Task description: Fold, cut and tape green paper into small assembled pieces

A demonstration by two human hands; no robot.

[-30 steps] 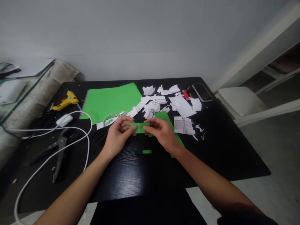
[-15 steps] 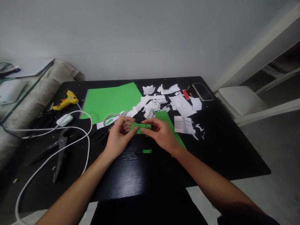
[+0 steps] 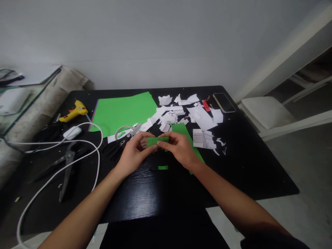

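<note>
A small piece of green paper (image 3: 152, 140) is pinched between both hands above the dark table. My left hand (image 3: 136, 149) grips its left part, thumb along the lower edge. On its right part, my right hand (image 3: 178, 147) has thumb and fingers closed, with the two thumb tips almost meeting. Below the hands lies another small green paper piece (image 3: 163, 167). A green paper strip (image 3: 184, 133) runs beneath my right hand and wrist. Black-handled scissors (image 3: 121, 142) rest just left of my left hand.
Large green sheets (image 3: 124, 112) lie at the back left, beside a yellow glue gun (image 3: 77, 111). White paper scraps (image 3: 169, 119) are scattered behind the hands. A phone (image 3: 224, 102) sits at the far right. At left are a white cable (image 3: 98, 166) and large shears (image 3: 67, 169).
The held green paper has tilted, and its face looks darker and flatter. Both hands have shifted slightly right, and the thumbs are closer together.
</note>
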